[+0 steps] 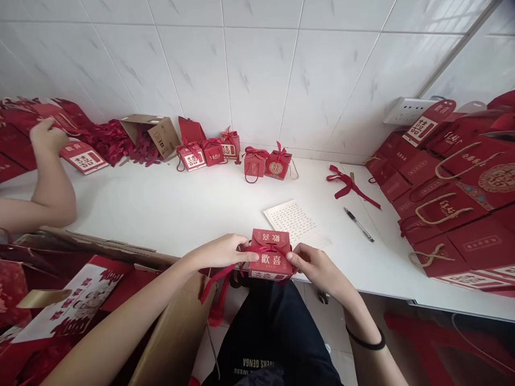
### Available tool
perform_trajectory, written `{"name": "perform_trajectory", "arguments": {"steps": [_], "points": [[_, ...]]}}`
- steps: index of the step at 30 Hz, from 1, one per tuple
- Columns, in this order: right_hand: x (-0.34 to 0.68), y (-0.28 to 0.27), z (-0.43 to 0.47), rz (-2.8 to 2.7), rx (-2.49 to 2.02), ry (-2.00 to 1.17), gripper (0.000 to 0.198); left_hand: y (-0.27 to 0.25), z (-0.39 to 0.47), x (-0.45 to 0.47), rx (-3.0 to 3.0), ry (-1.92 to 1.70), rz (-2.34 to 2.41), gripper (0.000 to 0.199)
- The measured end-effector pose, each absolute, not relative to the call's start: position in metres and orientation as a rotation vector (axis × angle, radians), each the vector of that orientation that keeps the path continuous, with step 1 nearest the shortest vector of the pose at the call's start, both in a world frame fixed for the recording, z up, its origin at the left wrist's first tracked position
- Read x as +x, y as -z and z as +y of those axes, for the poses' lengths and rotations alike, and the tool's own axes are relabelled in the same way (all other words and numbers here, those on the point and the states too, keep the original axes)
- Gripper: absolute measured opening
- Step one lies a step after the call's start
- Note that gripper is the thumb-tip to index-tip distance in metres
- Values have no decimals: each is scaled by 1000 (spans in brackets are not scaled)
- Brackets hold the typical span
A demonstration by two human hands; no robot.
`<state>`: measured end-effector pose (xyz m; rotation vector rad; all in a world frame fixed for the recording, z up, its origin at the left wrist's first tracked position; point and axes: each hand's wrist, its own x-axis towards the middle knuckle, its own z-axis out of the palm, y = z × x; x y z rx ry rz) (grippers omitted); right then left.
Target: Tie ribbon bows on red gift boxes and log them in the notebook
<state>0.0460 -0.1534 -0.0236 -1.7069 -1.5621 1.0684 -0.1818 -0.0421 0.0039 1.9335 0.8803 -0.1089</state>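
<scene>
both hands (235, 251) (316, 264) hold a red box (270, 260), its underside hidden from view.

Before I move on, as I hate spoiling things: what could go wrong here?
If the left grip or right grip slackens, the red box, held at the front edge of the table, might fall.
Its ribbon tails hang near the open carton and could snag there.
A forward push may crease the paper sheet just behind the box.
</scene>
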Motion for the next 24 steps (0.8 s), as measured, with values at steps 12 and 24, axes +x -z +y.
{"name": "perform_trajectory", "arguments": {"steps": [12, 24], "points": [[59, 35, -144, -1246, -1263, -1644, 50, -4, -34, -182, 1741, 32, 794, 48], [68, 34, -141, -1162, -1310, -1670, 46, 9, -29, -185, 1879, 57, 872, 44]]}}
